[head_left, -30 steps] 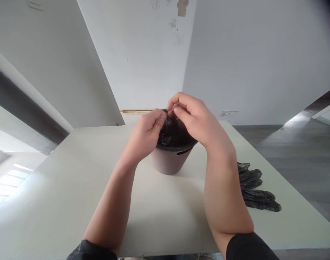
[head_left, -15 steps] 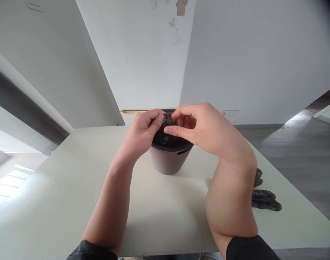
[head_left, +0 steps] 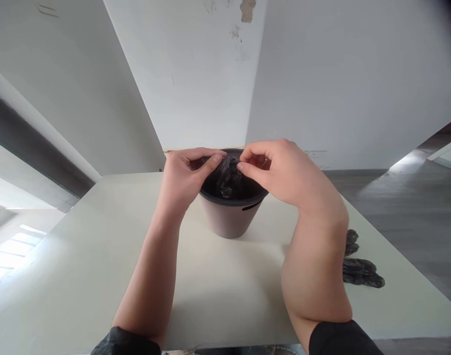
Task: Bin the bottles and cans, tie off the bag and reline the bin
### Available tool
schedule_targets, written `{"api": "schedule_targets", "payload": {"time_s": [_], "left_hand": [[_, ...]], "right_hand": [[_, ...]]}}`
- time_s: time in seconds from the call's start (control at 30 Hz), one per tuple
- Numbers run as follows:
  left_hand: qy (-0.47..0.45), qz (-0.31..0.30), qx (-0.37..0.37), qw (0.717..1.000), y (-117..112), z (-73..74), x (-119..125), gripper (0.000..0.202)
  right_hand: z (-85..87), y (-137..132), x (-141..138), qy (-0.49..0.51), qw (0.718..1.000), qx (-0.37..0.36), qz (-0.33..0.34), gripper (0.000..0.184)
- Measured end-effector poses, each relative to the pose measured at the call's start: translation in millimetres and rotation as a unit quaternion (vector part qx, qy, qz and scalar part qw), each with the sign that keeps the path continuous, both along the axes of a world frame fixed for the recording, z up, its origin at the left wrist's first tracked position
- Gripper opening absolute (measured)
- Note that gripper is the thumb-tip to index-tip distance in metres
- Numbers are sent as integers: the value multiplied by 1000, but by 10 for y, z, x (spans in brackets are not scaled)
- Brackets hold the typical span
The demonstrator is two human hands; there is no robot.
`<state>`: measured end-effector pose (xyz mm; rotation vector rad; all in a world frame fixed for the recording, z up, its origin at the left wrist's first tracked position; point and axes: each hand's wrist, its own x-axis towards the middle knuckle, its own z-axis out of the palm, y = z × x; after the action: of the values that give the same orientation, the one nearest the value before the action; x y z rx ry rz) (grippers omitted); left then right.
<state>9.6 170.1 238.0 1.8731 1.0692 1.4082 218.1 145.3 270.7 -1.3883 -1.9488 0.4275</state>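
A small mauve bin point(head_left: 229, 219) with a black rim stands on the white table point(head_left: 81, 256). A crumpled black plastic bag point(head_left: 227, 177) hangs over its mouth. My left hand point(head_left: 183, 175) pinches the bag's left edge above the bin's left rim. On the other side, my right hand point(head_left: 281, 170) pinches the bag's right edge with thumb and forefinger. Both hands are closed on the bag, a little apart from each other.
More crumpled black bags point(head_left: 360, 268) lie on the table to the right, partly behind my right forearm. White walls rise behind the table. Grey floor point(head_left: 414, 212) lies off the table's right edge.
My hands have drawn apart sideways over the bin, spreading the black bag between them. The right hand came down from above the bin to rim height.
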Motion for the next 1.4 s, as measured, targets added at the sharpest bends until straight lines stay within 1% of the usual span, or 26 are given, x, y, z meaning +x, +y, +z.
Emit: {"api": "schedule_targets", "payload": {"time_s": [0.13, 0.27, 0.4, 0.53, 0.63, 0.77, 0.9, 1.1, 1.23, 1.4], "left_hand": [[-3, 43, 22, 999, 83, -43, -28, 13], [15, 78, 41, 996, 174, -91, -58, 11], [27, 99, 44, 994, 194, -105, -52, 10], [36, 119, 83, 989, 194, -114, -23, 10], [50, 148, 121, 980, 224, -141, -20, 11], [76, 168, 146, 972, 269, -172, -34, 15], [116, 192, 156, 962, 292, -183, -45, 16], [146, 202, 151, 957, 310, -196, -55, 15], [152, 203, 146, 956, 321, -196, -65, 15], [151, 197, 131, 960, 333, -203, -75, 14]], "right_hand": [[-35, 25, 27, -12, 1000, 4, -12, 18], [-65, 78, 60, -25, 999, 7, -35, 14], [-62, 102, 63, -4, 999, -2, -39, 3], [-72, 130, 57, 32, 999, 2, -36, 12], [-97, 176, 78, 29, 999, 10, -39, 14], [-120, 217, 139, 5, 997, 4, -79, 14], [-133, 217, 222, -24, 993, 14, -111, 12], [-158, 188, 376, -47, 991, 16, -127, 15], [-146, 172, 438, -57, 989, 22, -132, 18], [-97, 149, 461, -69, 984, -21, -162, 18]]}}
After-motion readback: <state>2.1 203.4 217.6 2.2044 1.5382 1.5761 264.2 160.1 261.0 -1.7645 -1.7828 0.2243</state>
